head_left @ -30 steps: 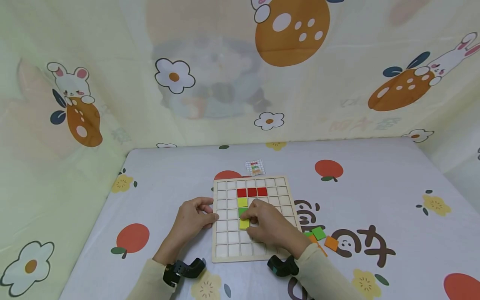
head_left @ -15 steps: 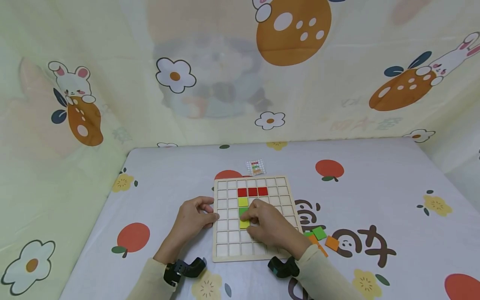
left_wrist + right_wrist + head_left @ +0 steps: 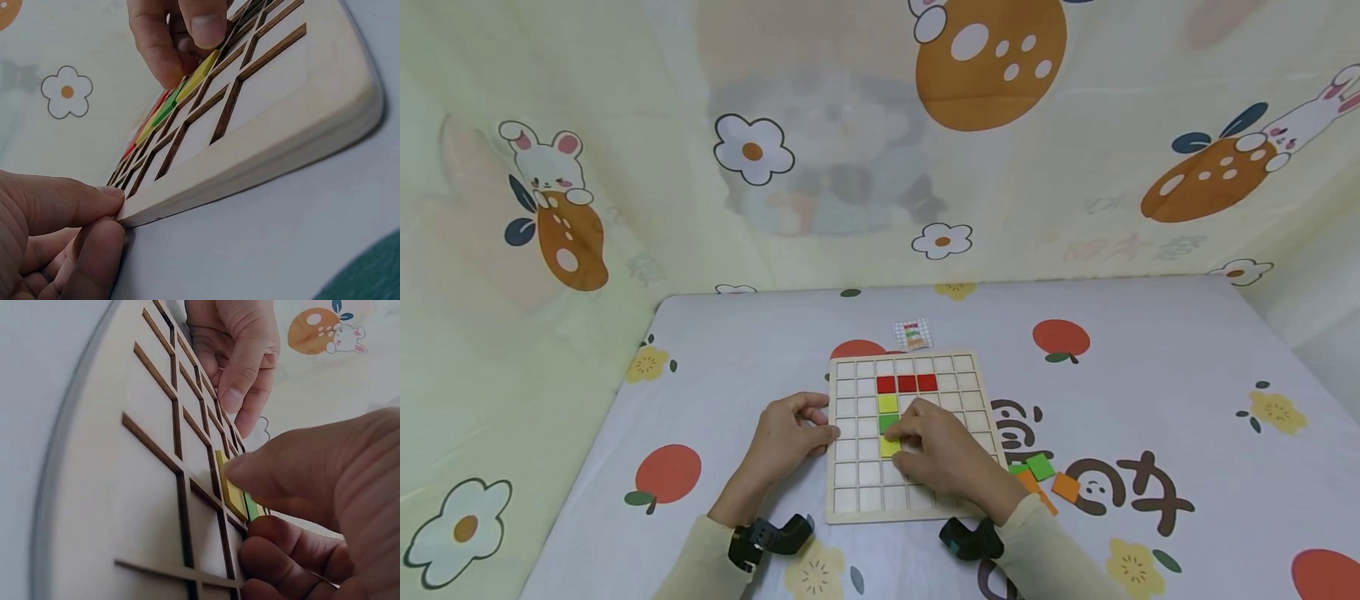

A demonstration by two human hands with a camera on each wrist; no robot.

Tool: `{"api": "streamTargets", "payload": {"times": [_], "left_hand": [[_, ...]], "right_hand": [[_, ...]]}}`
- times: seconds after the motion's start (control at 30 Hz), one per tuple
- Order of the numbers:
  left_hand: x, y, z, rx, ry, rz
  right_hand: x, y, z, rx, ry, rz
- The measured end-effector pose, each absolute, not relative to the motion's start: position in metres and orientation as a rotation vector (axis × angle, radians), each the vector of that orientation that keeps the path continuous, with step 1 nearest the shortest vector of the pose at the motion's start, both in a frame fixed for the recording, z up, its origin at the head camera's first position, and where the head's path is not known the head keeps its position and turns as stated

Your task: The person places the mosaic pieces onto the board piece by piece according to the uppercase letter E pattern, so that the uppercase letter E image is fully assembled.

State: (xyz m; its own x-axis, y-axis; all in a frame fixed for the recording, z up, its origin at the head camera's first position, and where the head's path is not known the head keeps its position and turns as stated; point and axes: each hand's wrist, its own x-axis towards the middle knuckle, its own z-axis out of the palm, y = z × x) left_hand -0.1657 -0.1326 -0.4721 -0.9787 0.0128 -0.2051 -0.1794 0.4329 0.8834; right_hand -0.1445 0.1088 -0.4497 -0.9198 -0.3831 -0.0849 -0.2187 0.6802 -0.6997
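A square wooden grid board [image 3: 880, 517] lies on the table. My left hand [image 3: 786, 432] is at its left edge, and in the left wrist view the thumb and a finger pinch the rim. Over the board's middle, my right hand [image 3: 946, 448] pinches the lower yellow tile [image 3: 890, 448] between thumb and index finger. That tile [image 3: 231, 492] sits in a cell in the right wrist view. Directly above it are a green tile [image 3: 888, 423] and another yellow tile [image 3: 887, 403]. A row of three red tiles [image 3: 907, 383] tops the column. The right hand hides some cells.
Several loose tiles lie right of the board, including a green one [image 3: 1041, 467] and an orange one [image 3: 1065, 487]; my right forearm partly covers this group. A small pattern card [image 3: 913, 334] lies behind the board. Printed cloth covers the table, and a curtain [image 3: 820, 200] hangs behind.
Both hands keep almost the same place, the right one still at the lower yellow tile. The whole head view has shifted very slightly. The tiles on the board are unchanged.
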Motion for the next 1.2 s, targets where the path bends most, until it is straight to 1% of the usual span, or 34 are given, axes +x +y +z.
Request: {"api": "streamTargets", "payload": {"times": [0.37, 0.77, 0.97, 1.2], "left_hand": [[-0.166, -0.131, -0.474, -0.140, 2.502, 1.578], [-0.165, -0.132, -0.473, -0.134, 2.514, 1.560], [-0.165, -0.133, -0.473, -0.138, 2.510, 1.568], [-0.165, -0.132, -0.473, -0.134, 2.499, 1.585]], "right_hand": [[-0.127, 0.128, -0.441, -0.479, 2.778, -1.080], [-0.105, 0.203, -0.431, -0.433, 2.935, -1.181], [-0.093, 0.228, -0.437, -0.337, 2.957, -1.073], [-0.082, 0.241, -0.446, -0.266, 2.973, -0.905]]}}
